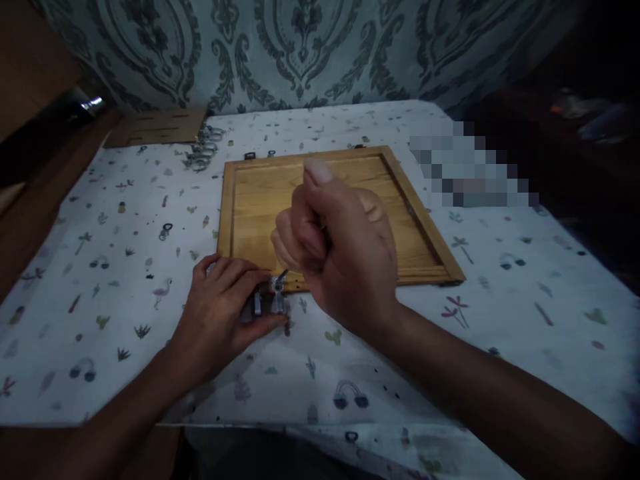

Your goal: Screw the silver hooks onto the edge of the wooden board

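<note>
A small metal fitting [276, 301] is pinned against the near edge of the wooden panel [250, 200], on the patterned cloth [125, 280], by the fingers of the left hand [220, 313], which are closed around it. The right hand [340, 247] is clenched in a fist on a slim tool [281, 277], whose tip is set down at the fitting. For clean work, the fitting is best pressed flat and square to the edge, and the tool held steady in line with it, so that slipping is avoided. More metal pieces [203, 150] are heaped at the far left.
</note>
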Motion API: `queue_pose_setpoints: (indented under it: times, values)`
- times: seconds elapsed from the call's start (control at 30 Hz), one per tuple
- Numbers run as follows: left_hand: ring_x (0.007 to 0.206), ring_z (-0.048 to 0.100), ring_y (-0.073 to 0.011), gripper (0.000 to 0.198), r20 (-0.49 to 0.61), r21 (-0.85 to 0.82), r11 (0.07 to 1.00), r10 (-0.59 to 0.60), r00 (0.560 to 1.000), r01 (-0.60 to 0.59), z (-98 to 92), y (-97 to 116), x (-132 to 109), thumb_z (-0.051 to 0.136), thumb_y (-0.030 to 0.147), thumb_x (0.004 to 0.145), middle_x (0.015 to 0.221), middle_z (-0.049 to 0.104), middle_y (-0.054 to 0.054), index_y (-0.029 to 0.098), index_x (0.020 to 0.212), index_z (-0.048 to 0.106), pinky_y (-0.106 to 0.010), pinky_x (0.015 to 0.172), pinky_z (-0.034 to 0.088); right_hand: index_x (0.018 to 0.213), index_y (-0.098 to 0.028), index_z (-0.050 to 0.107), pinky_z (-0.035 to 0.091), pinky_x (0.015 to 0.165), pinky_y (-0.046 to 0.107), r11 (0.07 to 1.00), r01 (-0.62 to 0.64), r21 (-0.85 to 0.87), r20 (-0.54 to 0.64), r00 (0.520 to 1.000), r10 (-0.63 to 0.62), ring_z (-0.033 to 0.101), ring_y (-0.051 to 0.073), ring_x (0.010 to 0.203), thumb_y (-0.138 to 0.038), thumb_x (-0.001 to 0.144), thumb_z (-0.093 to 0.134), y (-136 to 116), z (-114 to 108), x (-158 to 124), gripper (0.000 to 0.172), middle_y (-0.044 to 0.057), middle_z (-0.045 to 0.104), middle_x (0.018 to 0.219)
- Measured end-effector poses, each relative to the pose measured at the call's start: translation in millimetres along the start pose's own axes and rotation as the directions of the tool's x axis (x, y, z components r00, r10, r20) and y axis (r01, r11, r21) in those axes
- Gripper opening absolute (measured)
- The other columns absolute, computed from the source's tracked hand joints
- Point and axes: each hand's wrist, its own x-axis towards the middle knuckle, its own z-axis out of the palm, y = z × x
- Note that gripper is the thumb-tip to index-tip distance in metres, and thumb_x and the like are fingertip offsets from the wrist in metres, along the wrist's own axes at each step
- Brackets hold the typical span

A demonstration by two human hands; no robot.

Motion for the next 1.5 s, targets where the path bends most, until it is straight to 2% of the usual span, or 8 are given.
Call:
queue_pose_setpoints:
  times: [0.23, 0.47, 0.67, 0.87, 1.0, 1.13, 1.37, 1.5]
  values:
    - [0.099, 0.059, -0.029, 0.038, -0.013, 0.01, 1.0, -0.005, 1.0, 0.005, -0.4, 0.6, -0.6, 0.064, 0.048, 0.086, 0.104, 0.066, -0.009, 0.018, 0.109, 0.062, -0.05, 0.095, 0.037, 0.047, -0.021, 0.033, 0.021, 0.041, 0.025, 1.0, 0.0, 0.026, 0.117, 0.993, -0.003, 0.021, 0.006, 0.039, -0.037, 0.094, 0.057, 7.5, 5.4, 7.7, 0.055, -0.008, 0.026, 0.044]
    - [0.095, 0.059, -0.0305, 0.034, -0.023, -0.053, 0.998, -0.027, 0.999, 0.025, -1.7, 1.7, 1.3, 0.067, 0.044, 0.085, 0.097, 0.066, -0.008, 0.018, 0.106, 0.065, -0.053, 0.091, 0.04, 0.047, -0.02, 0.029, 0.026, 0.044, 0.023, 0.984, -0.047, -0.171, 0.282, 0.955, 0.095, 0.028, 0.005, 0.043, -0.045, 0.097, 0.05, 2.0, 7.5, 7.8, 0.06, -0.006, 0.027, 0.046]
    - [0.096, 0.06, -0.0296, 0.036, -0.022, -0.073, 0.997, -0.019, 1.0, 0.018, -0.9, 1.8, 0.3, 0.065, 0.048, 0.086, 0.094, 0.065, -0.008, 0.017, 0.104, 0.065, -0.053, 0.095, 0.038, 0.05, -0.02, 0.029, 0.026, 0.044, 0.025, 0.992, 0.054, -0.117, 0.027, 0.998, -0.051, 0.025, 0.007, 0.044, -0.039, 0.096, 0.054, 6.5, 14.5, -6.9, 0.056, -0.006, 0.026, 0.048]
    - [0.095, 0.057, -0.0277, 0.041, 0.011, -0.011, 1.0, -0.009, 1.0, 0.009, -0.1, 0.6, 0.3, 0.064, 0.051, 0.086, 0.1, 0.064, -0.008, 0.016, 0.107, 0.062, -0.052, 0.095, 0.035, 0.049, -0.021, 0.032, 0.024, 0.044, 0.028, 0.991, 0.054, -0.125, -0.238, 0.968, -0.083, 0.026, 0.009, 0.044, -0.049, 0.09, 0.061, 9.8, 15.1, 0.2, 0.057, -0.005, 0.028, 0.047]
    - [0.097, 0.058, -0.0274, 0.04, 0.017, -0.036, 0.999, -0.015, 1.0, 0.015, -1.1, 1.0, -0.4, 0.063, 0.051, 0.087, 0.1, 0.065, -0.007, 0.016, 0.108, 0.062, -0.05, 0.096, 0.034, 0.057, -0.021, 0.049, 0.029, 0.046, 0.027, 0.99, -0.088, -0.113, -0.12, 0.99, 0.074, 0.032, 0.011, 0.048, -0.052, 0.094, 0.051, 4.2, 4.5, 1.8, 0.048, -0.004, 0.035, 0.051]
    - [0.099, 0.058, -0.0272, 0.042, 0.007, -0.053, 0.998, -0.016, 1.0, 0.017, -0.5, 1.0, -0.8, 0.066, 0.05, 0.085, 0.103, 0.065, -0.006, 0.017, 0.11, 0.062, -0.05, 0.097, 0.033, 0.083, -0.018, 0.067, 0.04, 0.059, 0.026, 0.978, -0.135, -0.161, 0.05, 0.988, 0.145, 0.042, 0.012, 0.058, -0.03, 0.098, 0.045, -3.7, -9.1, 1.2, 0.029, -0.002, 0.044, 0.061]
    - [0.105, 0.058, -0.0294, 0.04, -0.036, -0.01, 1.0, 0.004, 0.999, -0.005, 1.3, 0.4, -2.0, 0.066, 0.049, 0.085, 0.109, 0.068, -0.009, 0.016, 0.109, 0.061, -0.051, 0.098, 0.033, 0.066, -0.021, 0.067, 0.049, 0.092, 0.026, 0.951, -0.024, -0.309, 0.378, 0.914, 0.146, 0.06, 0.014, 0.098, -0.026, 0.093, 0.054, -12.0, -20.0, 12.1, 0.031, 0.002, 0.065, 0.096]
    - [0.1, 0.058, -0.0283, 0.035, -0.019, -0.04, 0.999, -0.002, 1.0, 0.001, 0.9, 0.2, -2.9, 0.062, 0.05, 0.088, 0.103, 0.069, -0.007, 0.019, 0.104, 0.063, -0.05, 0.096, 0.034, 0.052, -0.019, 0.053, 0.051, 0.059, 0.023, 0.966, -0.169, -0.198, 0.555, 0.792, 0.252, 0.059, 0.009, 0.059, -0.03, 0.094, 0.05, -6.5, -20.1, 21.0, 0.043, 0.001, 0.067, 0.07]
